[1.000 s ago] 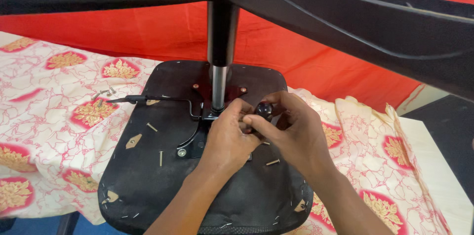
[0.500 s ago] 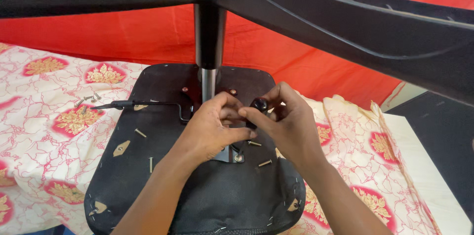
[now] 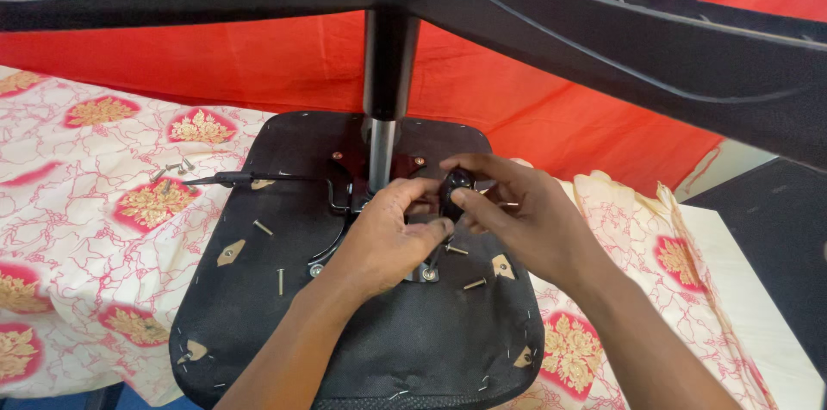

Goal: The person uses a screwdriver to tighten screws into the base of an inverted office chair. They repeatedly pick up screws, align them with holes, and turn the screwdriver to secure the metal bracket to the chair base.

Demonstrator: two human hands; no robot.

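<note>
Pinching a black knob (image 3: 454,189), both hands meet under the seat (image 3: 258,307).

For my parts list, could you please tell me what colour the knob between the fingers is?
The knob is black, seen in the head view, pinched by the right hand.

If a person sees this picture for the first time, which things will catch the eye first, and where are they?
In the middle, the left hand and the right hand meet on a small black knob on the underside of an upturned black chair seat. A metal column rises from the seat to the black star base across the top. Behind hangs a bright red cloth.
</note>
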